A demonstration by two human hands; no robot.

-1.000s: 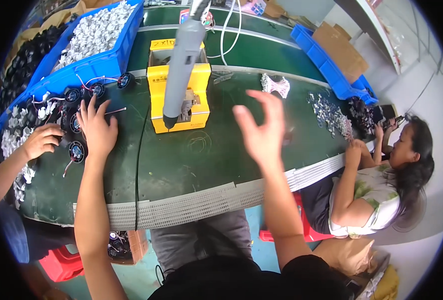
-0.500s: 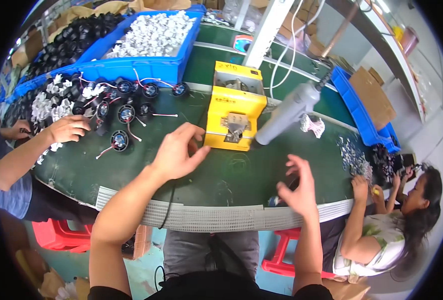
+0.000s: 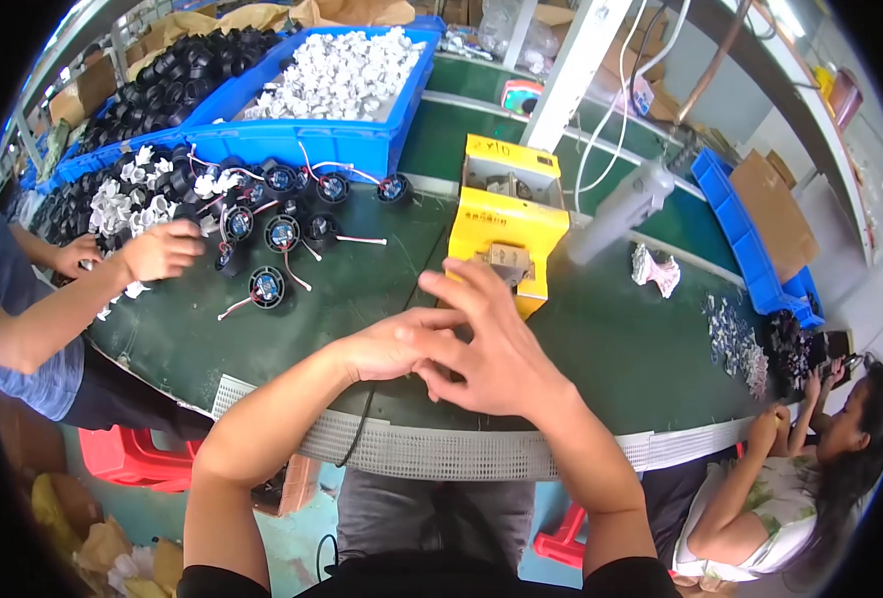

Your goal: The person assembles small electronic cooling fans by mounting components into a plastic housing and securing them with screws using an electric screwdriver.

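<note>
My left hand (image 3: 394, 345) and my right hand (image 3: 496, 349) meet above the front middle of the green table, the right one overlapping the left. The fingers of my right hand are stretched out and spread. The left fingers are largely hidden behind the right hand, so anything between the palms cannot be seen. Just beyond them stands a yellow box-shaped machine (image 3: 509, 214) with a metal fixture (image 3: 509, 261) on its front, partly covered by my fingers. To its right a grey cylindrical tool (image 3: 621, 211) hangs tilted. Small round black fan-like parts with wires (image 3: 266, 287) lie at the left.
Blue bins (image 3: 392, 140) with white and black parts stand at the far left, near a co-worker's hand (image 3: 162, 249). On the right are a wire bundle (image 3: 655, 271), scattered small parts (image 3: 733, 339), a blue tray (image 3: 750, 239) and another seated person. A black cable (image 3: 364, 424) crosses the front edge.
My right hand has moved left and up to meet my left hand, which has shifted right, away from the yellow machine. The dark object by my right hand no longer shows. The view has shifted slightly.
</note>
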